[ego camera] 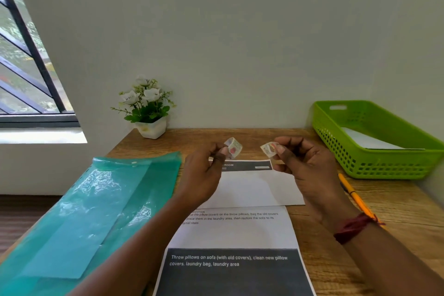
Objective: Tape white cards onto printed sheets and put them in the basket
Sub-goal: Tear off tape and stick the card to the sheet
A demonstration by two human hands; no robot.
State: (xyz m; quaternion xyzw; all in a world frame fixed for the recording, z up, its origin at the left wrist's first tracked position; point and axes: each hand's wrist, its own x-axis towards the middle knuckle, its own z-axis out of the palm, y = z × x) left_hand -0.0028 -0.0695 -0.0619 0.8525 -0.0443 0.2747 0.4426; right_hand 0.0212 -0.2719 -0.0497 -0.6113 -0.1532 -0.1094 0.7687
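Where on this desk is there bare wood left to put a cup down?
Bare wood runs along the wall between the flower pot and the green basket, and at the right beyond the orange pen. The teal folder fills the left; printed sheets fill the middle.

This is a desk corner set up for paperwork, in a study or small office room. A wood-grain desk (396,211) stands pushed against a plain white wall (240,31). On the left, a window (21,67) with dark metal bars looks out on greenery, and wood-look flooring (24,218) shows below its white sill (43,136). A small white pot of white flowers (151,127) decorates the far left of the desk. Stationery covers the rest: a teal plastic document folder (96,199) at near left, printed sheets (235,235) in the middle, a yellow pen (353,194) to the right, and a green plastic basket (384,166) holding paper at far right.
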